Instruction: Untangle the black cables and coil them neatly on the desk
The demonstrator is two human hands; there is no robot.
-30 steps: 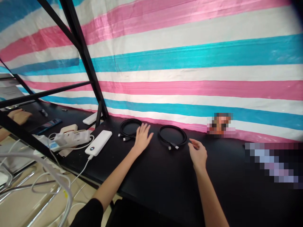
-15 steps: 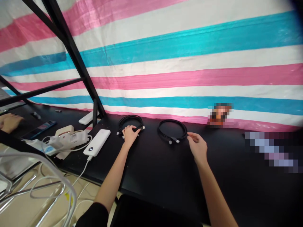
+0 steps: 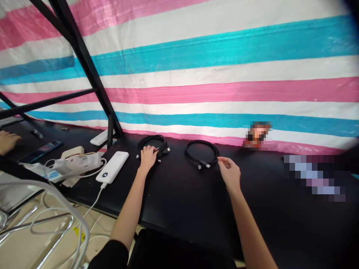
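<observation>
Two coils of black cable lie flat on the black table. My left hand (image 3: 148, 158) reaches over the near side of the thicker left coil of black cable (image 3: 153, 138), its fingers curled onto the strands and hiding part of them. Light-coloured plug ends show around that coil. At the near right rim of the right coil of black cable (image 3: 202, 142), my right hand (image 3: 230, 172) has thumb and fingertips pinched against the loop. Two plugs with pale metal tips (image 3: 204, 164) rest at the front of this coil.
Left of the coils lies a white power bank (image 3: 113, 167) with a white cable plugged in. Beyond it are a white power strip (image 3: 81, 163), a phone (image 3: 42, 150) and another person's hand (image 3: 8, 142). A black metal frame (image 3: 95, 82) rises before a striped sheet (image 3: 196, 89).
The whole view has shifted slightly. My left hand's fingers have drawn closer together on the left coil. My right hand stays at the rim of the right coil.
</observation>
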